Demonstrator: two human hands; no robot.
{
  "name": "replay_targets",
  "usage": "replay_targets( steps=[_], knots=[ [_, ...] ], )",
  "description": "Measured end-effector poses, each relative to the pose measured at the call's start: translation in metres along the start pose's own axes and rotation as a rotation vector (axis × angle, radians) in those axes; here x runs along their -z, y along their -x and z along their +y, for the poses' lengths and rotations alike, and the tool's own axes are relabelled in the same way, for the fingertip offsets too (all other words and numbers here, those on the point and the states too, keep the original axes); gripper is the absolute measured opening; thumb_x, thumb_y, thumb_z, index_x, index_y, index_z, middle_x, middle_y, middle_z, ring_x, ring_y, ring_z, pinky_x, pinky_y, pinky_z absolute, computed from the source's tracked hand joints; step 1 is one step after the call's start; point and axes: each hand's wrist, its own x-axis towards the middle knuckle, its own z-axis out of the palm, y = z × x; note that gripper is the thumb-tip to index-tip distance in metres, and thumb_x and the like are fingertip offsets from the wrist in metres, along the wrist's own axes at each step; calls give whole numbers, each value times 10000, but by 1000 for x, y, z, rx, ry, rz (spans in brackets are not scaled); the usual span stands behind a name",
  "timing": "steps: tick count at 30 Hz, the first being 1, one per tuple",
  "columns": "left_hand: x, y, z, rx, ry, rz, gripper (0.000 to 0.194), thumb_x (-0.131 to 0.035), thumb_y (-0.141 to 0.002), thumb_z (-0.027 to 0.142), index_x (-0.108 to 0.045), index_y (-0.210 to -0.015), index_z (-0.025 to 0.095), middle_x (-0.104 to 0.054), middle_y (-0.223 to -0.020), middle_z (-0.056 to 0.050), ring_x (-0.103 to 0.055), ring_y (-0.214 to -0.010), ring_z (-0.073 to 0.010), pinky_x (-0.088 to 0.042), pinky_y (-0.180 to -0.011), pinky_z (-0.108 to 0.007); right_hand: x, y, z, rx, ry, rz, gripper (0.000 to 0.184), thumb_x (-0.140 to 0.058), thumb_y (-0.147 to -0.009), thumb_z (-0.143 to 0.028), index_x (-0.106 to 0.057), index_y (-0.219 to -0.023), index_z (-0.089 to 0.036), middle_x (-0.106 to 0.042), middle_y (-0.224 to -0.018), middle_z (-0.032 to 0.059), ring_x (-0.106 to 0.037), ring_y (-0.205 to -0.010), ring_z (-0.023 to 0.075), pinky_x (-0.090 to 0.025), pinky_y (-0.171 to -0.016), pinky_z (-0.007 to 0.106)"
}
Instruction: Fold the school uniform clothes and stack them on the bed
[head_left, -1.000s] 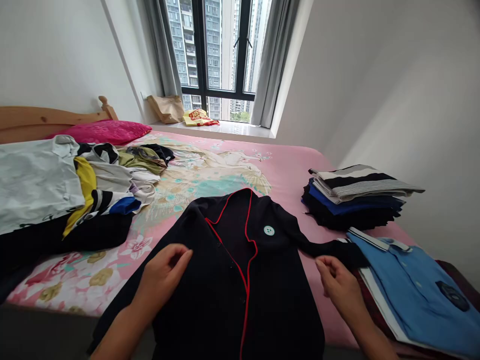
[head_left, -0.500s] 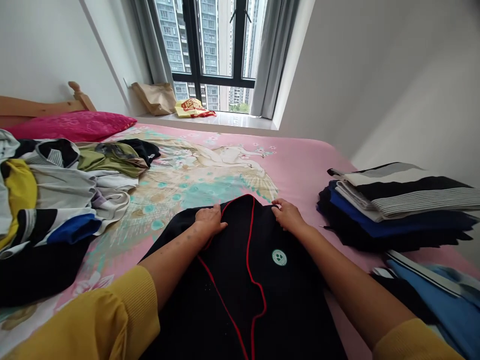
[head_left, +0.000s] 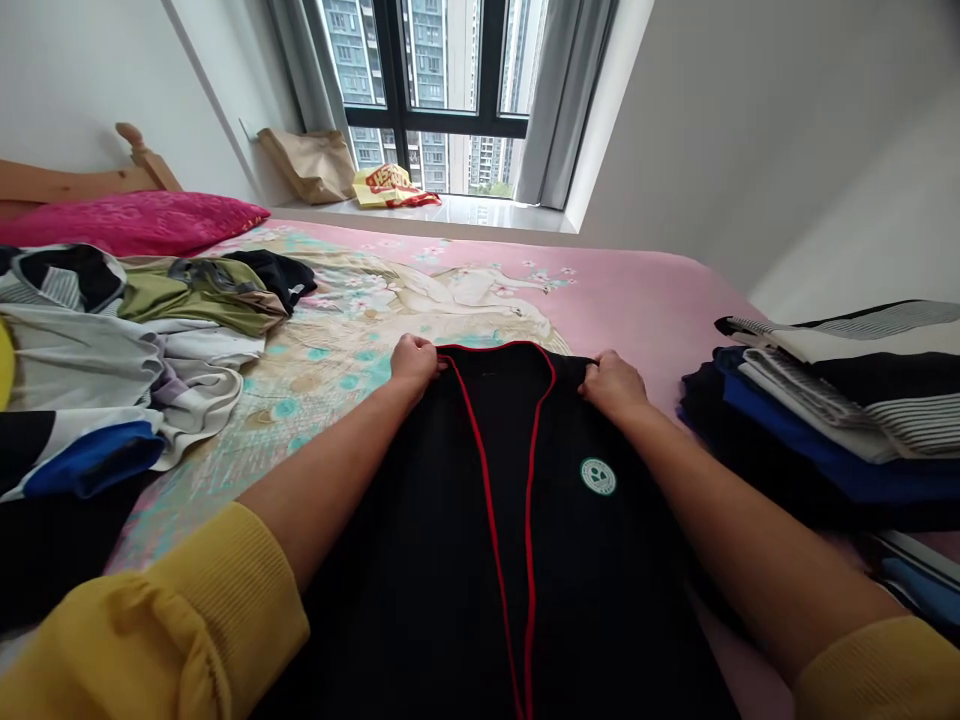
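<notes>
A black jacket (head_left: 442, 520) with red piping along its neckline and front edges lies face up on the bed before me. A round green-and-white badge (head_left: 598, 476) sits on its chest, at the right in view. My left hand (head_left: 415, 362) is closed on the jacket's left shoulder, close beside the collar. My right hand (head_left: 615, 384) grips the other shoulder, its fingertips curled over the black cloth. Between the two hands the collar is stretched out. The jacket's lower part runs out of view at the bottom.
Folded clothes are stacked in a pile (head_left: 832, 430) at the right. Loose garments (head_left: 202, 290) lie heaped at the left, near a magenta pillow (head_left: 150, 222). A pink patterned bedsheet (head_left: 637, 290) covers the bed. A paper bag (head_left: 311, 165) and a yellow bag (head_left: 386, 186) stand on the windowsill.
Both hands have moved up and apart, away from me, with the jacket's shoulders. The neckline is spread wider and its red edges hang straighter. The camera view has shifted a little.
</notes>
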Motion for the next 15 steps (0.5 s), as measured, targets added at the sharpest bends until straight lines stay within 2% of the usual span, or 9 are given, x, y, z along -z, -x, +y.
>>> replay_targets(
  steps=[2,4,6,7,9,11,13,15],
  knots=[
    [-14,10,-12,-31,19,-38,276,-532,-759,150,-569,-1030,119,-667,-1032,-134,-656,-914,-189,-517,-785,-312,-19,9,6,63,108,0,313,-462,-838,-221,-502,-1127,-108,-648,-984,178,-599,-987,280,-447,-864,442],
    [-23,22,-21,-80,24,-112,337,-577,-708,123,-594,-1044,139,-668,-1079,-107,-617,-1020,-196,-471,-902,-317,-36,18,12,155,150,-85,383,-466,-827,-180,-472,-1203,-107,-551,-1226,192,-489,-1177,298,-360,-985,472],
    [-21,31,-24,-125,28,-200,420,-620,-664,126,-606,-1082,165,-667,-1109,-71,-594,-1066,-200,-436,-958,-310,-39,24,18,212,116,-147,437,-483,-823,-194,-453,-1251,-108,-465,-1340,175,-407,-1261,284,-301,-1049,457],
    [-15,34,-24,-141,27,-229,445,-629,-663,149,-604,-1106,170,-663,-1123,-64,-589,-1077,-206,-428,-970,-314,-35,27,20,216,74,-134,453,-487,-827,-223,-449,-1263,-109,-456,-1352,167,-404,-1265,274,-303,-1055,442],
    [8,39,-27,-162,-5,-222,457,-618,-705,244,-586,-1154,164,-633,-1185,-77,-564,-1122,-224,-405,-997,-336,-16,37,29,234,-16,-34,466,-477,-836,-307,-456,-1262,-117,-490,-1321,153,-446,-1227,258,-344,-1034,413],
    [45,50,-38,-167,-89,-141,479,-581,-754,365,-560,-1191,168,-574,-1274,-91,-513,-1192,-238,-371,-1029,-351,11,60,47,311,-43,133,463,-445,-845,-400,-489,-1231,-148,-528,-1279,129,-463,-1205,259,-352,-1028,423],
    [87,71,-61,-120,-197,-71,515,-601,-740,460,-565,-1177,190,-579,-1264,-80,-528,-1172,-245,-405,-998,-346,35,102,79,355,15,227,550,-468,-809,-523,-502,-1221,-161,-542,-1250,132,-467,-1196,282,-341,-1036,446],
    [128,103,-89,30,-293,-48,548,-677,-684,495,-582,-1127,186,-654,-1107,-53,-608,-1028,-243,-488,-880,-346,51,156,119,277,86,192,661,-491,-762,-612,-479,-1256,-172,-534,-1260,138,-476,-1185,317,-373,-1001,484]
  ],
)
